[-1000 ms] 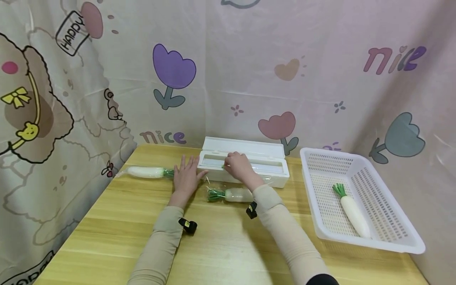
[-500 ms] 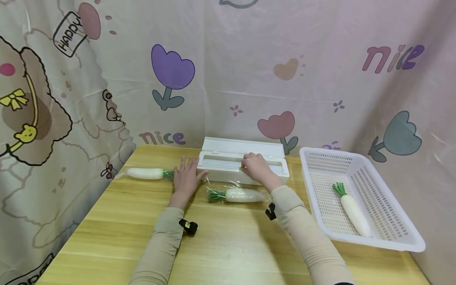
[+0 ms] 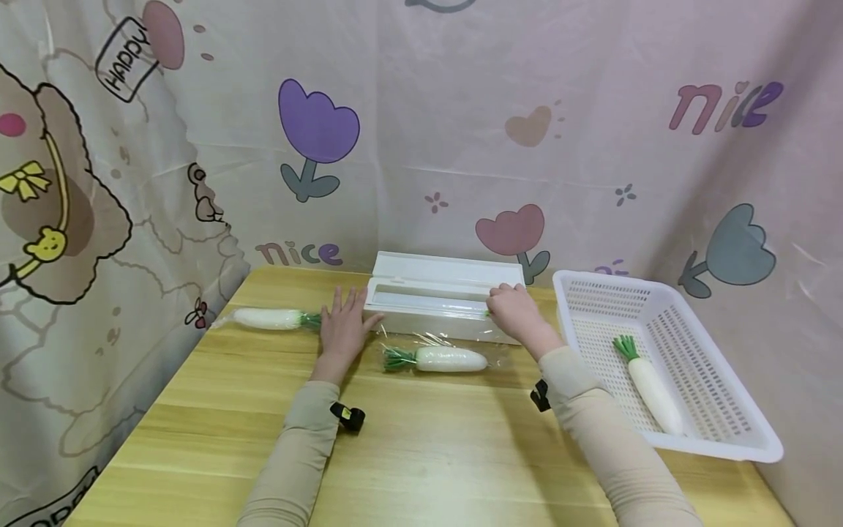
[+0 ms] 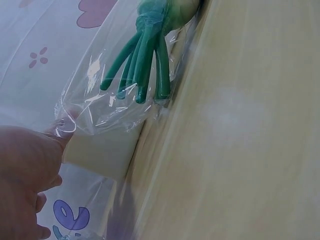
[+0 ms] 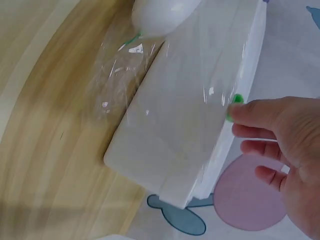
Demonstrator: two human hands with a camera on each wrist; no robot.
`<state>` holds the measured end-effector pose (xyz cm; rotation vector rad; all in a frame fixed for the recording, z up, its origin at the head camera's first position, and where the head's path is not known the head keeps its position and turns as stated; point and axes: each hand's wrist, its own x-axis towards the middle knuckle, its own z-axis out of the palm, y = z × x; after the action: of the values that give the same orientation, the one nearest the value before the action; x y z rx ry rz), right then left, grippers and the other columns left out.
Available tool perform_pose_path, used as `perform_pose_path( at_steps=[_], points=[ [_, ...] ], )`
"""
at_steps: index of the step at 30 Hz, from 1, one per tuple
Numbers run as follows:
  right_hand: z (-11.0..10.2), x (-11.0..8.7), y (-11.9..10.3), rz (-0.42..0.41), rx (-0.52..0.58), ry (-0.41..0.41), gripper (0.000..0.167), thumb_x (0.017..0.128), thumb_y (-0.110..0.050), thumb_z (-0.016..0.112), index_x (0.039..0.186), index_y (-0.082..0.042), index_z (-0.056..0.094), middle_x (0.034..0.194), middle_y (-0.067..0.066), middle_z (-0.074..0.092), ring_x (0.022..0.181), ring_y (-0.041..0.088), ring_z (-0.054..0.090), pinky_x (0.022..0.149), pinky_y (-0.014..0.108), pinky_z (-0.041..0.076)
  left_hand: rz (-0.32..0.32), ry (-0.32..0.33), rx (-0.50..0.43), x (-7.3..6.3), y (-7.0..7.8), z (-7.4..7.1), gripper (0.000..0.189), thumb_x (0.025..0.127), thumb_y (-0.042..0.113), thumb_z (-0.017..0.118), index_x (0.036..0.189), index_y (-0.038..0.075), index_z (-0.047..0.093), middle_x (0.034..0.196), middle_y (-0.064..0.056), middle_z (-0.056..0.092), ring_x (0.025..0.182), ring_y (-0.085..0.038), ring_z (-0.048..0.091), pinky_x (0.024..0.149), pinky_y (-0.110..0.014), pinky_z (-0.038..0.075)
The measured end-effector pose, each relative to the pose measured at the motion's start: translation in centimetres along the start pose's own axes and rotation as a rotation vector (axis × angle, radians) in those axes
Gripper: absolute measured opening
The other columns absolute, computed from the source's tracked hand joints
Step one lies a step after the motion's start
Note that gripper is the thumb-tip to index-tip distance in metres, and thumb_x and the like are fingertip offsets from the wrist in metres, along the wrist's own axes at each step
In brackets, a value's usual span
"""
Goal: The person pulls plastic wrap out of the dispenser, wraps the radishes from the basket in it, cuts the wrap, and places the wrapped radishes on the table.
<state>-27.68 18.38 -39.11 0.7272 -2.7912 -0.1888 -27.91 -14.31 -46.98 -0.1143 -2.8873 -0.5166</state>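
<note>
A white cling film dispenser [image 3: 428,323] stands at the back of the table with its lid raised. Clear film [image 5: 112,92] comes over its front edge and lies about a white radish [image 3: 451,359] with green stalks, directly in front of the box. Near the box's right end, my right hand [image 3: 516,315] pinches a small green slide cutter [image 5: 236,106] on the top edge. My left hand [image 3: 344,333] rests on the table at the box's left end, fingers spread, the thumb touching the film. Beside that hand lies a second radish [image 3: 266,319], film-wrapped, its stalks partly hidden by the fingers.
On the right, a white plastic basket [image 3: 573,366] holds one bare radish [image 3: 655,395]. A printed curtain [image 3: 421,132] hangs close behind the dispenser and along the left side. The wooden table [image 3: 421,454] extends in front of the radish.
My right hand has slid rightward along the dispenser's top edge with the green slide cutter, from about the middle to near the right end. My left hand has stayed in place.
</note>
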Motion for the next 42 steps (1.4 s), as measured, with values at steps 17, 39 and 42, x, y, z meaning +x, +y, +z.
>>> perform_pose_path(
  at_steps=[17,39,42],
  points=[
    [-1.1,-2.8,4.5,0.100,-0.005,-0.118,0.012,0.077,-0.011,0.074,0.068,-0.013,0.068,0.076,0.003,0.067,0.085,0.028,0.058,0.082,0.047,0.044,0.004,-0.020,-0.010,0.0,0.9,0.5,0.076,0.095,0.061,0.042,0.156,0.021,0.019,0.162,-0.009,0.019,0.152,-0.035,0.001,0.117,-0.066,0.011],
    [-1.9,-4.0,3.5,0.395,0.317,-0.066,0.030,0.089,-0.016,0.066,0.114,0.001,0.068,0.116,0.025,0.067,0.107,0.044,0.061,0.090,0.057,0.049,0.033,0.007,-0.059,-0.1,-0.2,-0.7,0.077,0.095,0.060,0.046,0.155,0.016,0.025,0.160,-0.018,0.022,0.150,-0.041,0.009,0.116,-0.069,0.012],
    [-1.5,-4.4,2.6,0.441,0.374,0.044,0.030,0.090,-0.017,0.066,0.114,0.000,0.067,0.121,0.026,0.064,0.112,0.045,0.058,0.094,0.058,0.047,0.086,0.063,-0.093,0.1,0.1,-1.0,0.071,0.095,0.056,0.050,0.151,0.014,0.035,0.157,-0.020,0.030,0.148,-0.043,0.019,0.115,-0.068,0.017]
  ],
)
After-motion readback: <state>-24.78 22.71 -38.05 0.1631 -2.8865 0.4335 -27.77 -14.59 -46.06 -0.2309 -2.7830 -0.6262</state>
